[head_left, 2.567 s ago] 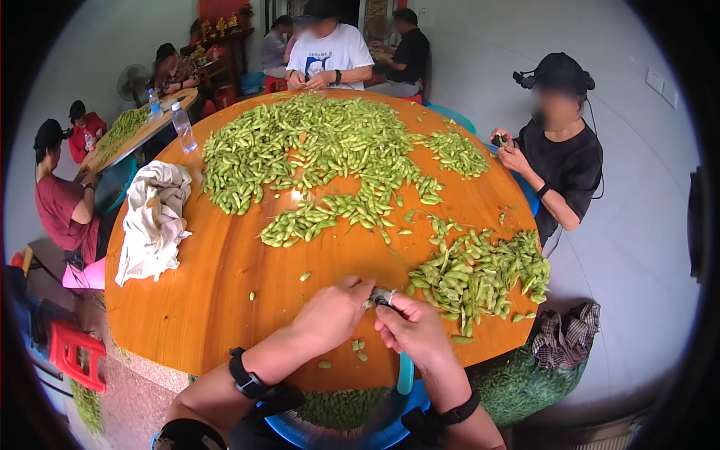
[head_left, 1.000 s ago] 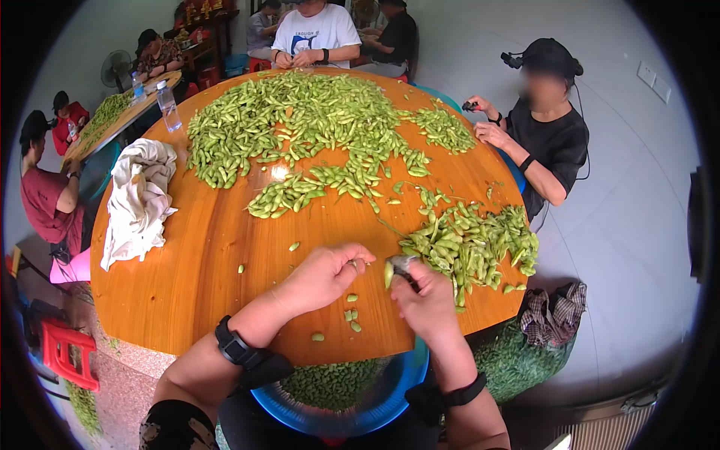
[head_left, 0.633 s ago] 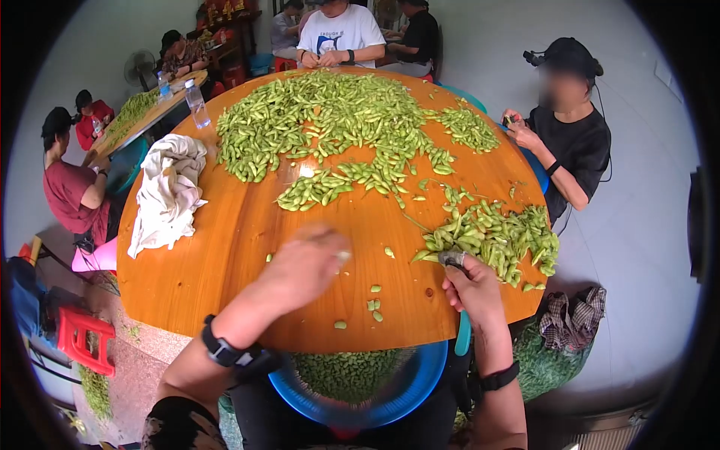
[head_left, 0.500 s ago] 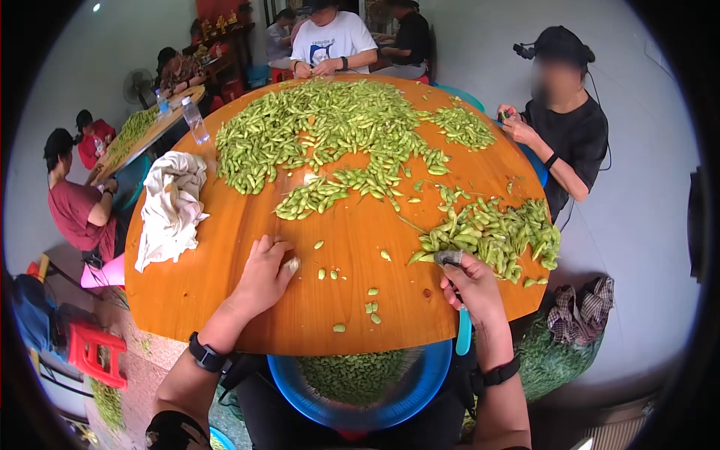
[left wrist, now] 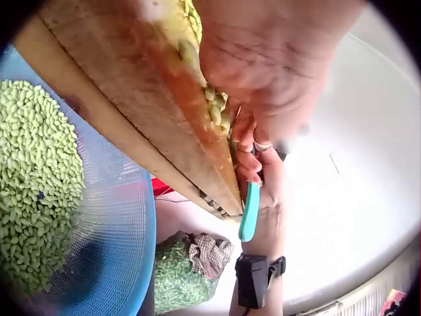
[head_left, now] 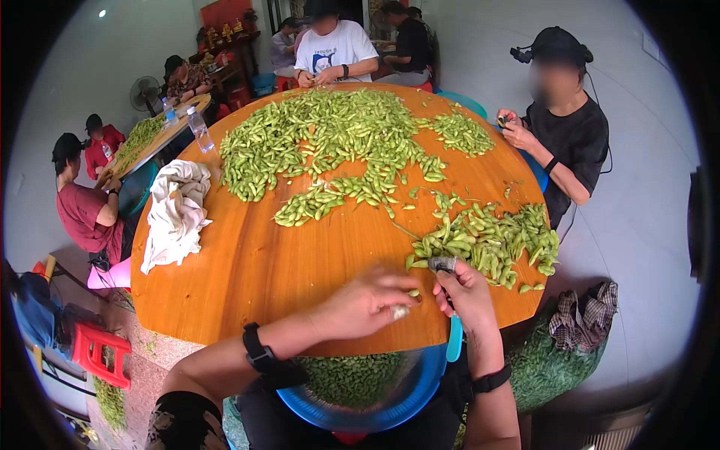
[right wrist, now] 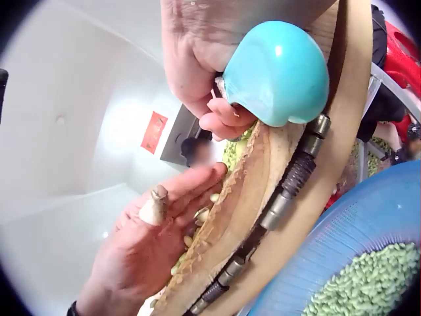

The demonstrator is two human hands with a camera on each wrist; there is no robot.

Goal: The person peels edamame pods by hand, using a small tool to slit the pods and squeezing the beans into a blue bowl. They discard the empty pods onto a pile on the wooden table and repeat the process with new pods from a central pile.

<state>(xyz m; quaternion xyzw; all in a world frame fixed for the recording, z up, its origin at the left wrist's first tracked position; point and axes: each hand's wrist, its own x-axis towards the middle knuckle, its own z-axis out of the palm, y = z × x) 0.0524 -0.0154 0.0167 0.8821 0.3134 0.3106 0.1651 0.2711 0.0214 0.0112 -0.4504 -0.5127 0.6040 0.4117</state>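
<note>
My right hand [head_left: 469, 289] grips a teal-handled tool [head_left: 454, 339] beside the near pile of green soybean pods [head_left: 487, 240]. The handle hangs down past the table edge, and the tool's working end is hidden in the fingers. A grey cover shows at the top of this hand. My left hand [head_left: 364, 304], blurred in the head view, is low over the tabletop with a pale wrap [right wrist: 154, 206] on its thumb. Its fingers lie straight in the right wrist view, alongside loose shelled beans [right wrist: 200, 216]. One bean [head_left: 414, 293] shows at its fingertips.
A blue basin [head_left: 431, 379] of shelled beans stands below the edge of the round wooden table [head_left: 225, 300]. A large pod heap [head_left: 322, 135], a white cloth [head_left: 176, 214] and a water bottle [head_left: 199, 129] are on the table. A person in black [head_left: 566, 131] sits at right.
My left hand has swept from the left part of the table toward the right hand. Loose beans have left their spots along its path. My right hand still holds the teal-handled tool.
</note>
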